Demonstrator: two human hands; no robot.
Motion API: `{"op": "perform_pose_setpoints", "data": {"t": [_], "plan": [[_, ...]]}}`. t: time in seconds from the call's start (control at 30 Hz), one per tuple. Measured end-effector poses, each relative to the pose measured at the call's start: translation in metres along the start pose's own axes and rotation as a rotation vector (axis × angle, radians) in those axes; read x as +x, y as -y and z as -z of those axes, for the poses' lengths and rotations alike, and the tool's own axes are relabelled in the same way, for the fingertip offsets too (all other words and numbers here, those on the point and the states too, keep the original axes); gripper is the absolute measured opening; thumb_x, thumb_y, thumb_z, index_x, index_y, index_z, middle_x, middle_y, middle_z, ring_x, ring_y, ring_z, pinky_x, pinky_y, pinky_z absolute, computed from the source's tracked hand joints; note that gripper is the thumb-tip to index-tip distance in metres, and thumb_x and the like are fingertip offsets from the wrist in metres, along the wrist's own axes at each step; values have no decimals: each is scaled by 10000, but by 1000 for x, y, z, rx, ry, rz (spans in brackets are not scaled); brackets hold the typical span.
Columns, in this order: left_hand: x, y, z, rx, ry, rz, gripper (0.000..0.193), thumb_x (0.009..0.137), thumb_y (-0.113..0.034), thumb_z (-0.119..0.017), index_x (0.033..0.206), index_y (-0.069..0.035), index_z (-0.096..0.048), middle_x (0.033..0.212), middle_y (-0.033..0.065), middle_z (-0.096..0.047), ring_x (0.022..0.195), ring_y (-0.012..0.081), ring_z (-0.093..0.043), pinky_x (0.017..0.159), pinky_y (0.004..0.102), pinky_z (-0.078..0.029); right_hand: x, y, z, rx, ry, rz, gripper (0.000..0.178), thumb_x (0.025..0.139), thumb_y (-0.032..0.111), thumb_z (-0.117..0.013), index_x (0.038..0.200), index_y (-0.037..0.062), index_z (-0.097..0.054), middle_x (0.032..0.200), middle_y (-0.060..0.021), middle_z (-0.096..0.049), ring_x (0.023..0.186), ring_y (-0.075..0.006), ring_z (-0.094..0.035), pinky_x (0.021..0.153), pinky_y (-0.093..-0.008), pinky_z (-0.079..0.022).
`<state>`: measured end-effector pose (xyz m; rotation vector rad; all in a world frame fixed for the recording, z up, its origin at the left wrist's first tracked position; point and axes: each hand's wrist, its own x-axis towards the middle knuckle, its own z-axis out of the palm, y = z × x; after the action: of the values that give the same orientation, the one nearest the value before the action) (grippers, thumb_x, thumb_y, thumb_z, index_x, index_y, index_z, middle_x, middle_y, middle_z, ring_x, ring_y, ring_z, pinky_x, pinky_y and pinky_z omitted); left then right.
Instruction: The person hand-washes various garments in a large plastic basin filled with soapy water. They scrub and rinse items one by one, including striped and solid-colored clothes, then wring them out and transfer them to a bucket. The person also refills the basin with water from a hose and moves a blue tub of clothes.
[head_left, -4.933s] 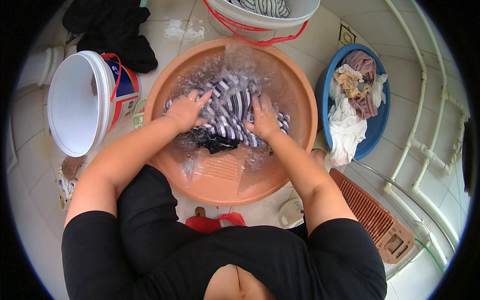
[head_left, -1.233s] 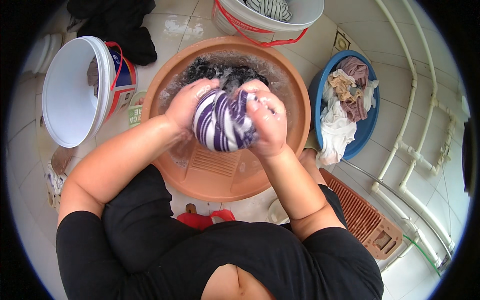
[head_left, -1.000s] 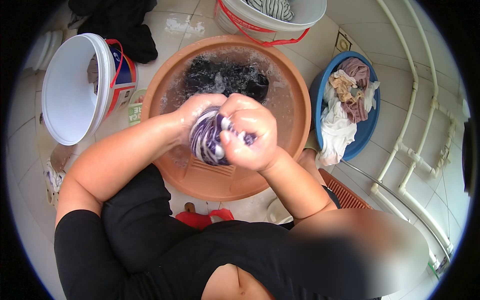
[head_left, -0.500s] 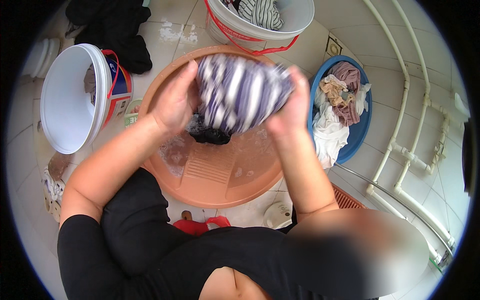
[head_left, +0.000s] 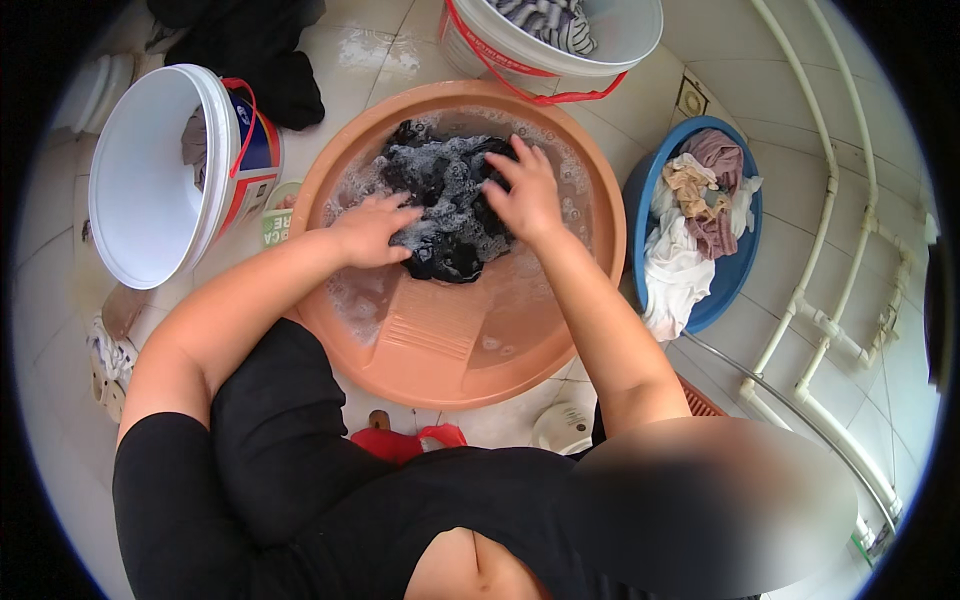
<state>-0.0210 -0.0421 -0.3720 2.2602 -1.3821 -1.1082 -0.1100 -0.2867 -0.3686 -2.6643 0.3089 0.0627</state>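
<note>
The soaked black cloth (head_left: 447, 195) lies in the orange basin (head_left: 430, 365) between the left hand (head_left: 374, 231), splayed and unclenched at its near-left edge, and the right hand (head_left: 525, 192), likewise splayed, about equally close at its right edge; the cloth's longer axis seemingly runs near to far.
</note>
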Motion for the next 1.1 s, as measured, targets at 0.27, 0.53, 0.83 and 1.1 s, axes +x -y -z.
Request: {"op": "perform_pose_setpoints", "data": {"t": [0.27, 0.53, 0.83, 1.1], "plan": [[1, 3, 9, 260, 516, 169, 403, 706, -326, -653, 995, -47, -626, 983, 168, -621, 960, 309, -582, 847, 395, -452, -24, -16, -18, -56, 413, -403, 636, 693, 280, -698, 1271, 214, -440, 1333, -160, -355, 1196, -390, -359, 965, -445, -362], [6, 19, -8, -357, -1, 266, 592, 722, -297, -650, 1217, -46, -444, 1203, 218, -451, 1101, 353, -469, 928, 381, -385, -58, 7, 5, 1357, 345, -827, 490, 700, 51, -618, 1152, -34, -446, 1011, -110, -580, 881, -204, -569, 809, -334, -465], [15, -1, 25, -569, 231, 164, 671, 651, -335, -735, 1166, 21, -492, 1100, 170, -562, 1022, 247, -532, 893, 327, -399, -58, 57, 88, 844, 509, -125, 157, 727, 87, -661, 844, 4, -596, 964, -32, -548, 901, -130, -513, 827, -246, -388], [10, 15, 17, -285, -267, 44, 454, 719, -295, -676, 1074, -40, -551, 1097, 144, -529, 1082, 332, -467, 914, 388, -382, -53, -4, 90, 1449, -119, -797, 126, 784, 66, -596, 882, 38, -524, 768, -45, -571, 707, -123, -540, 673, -258, -441]]}}
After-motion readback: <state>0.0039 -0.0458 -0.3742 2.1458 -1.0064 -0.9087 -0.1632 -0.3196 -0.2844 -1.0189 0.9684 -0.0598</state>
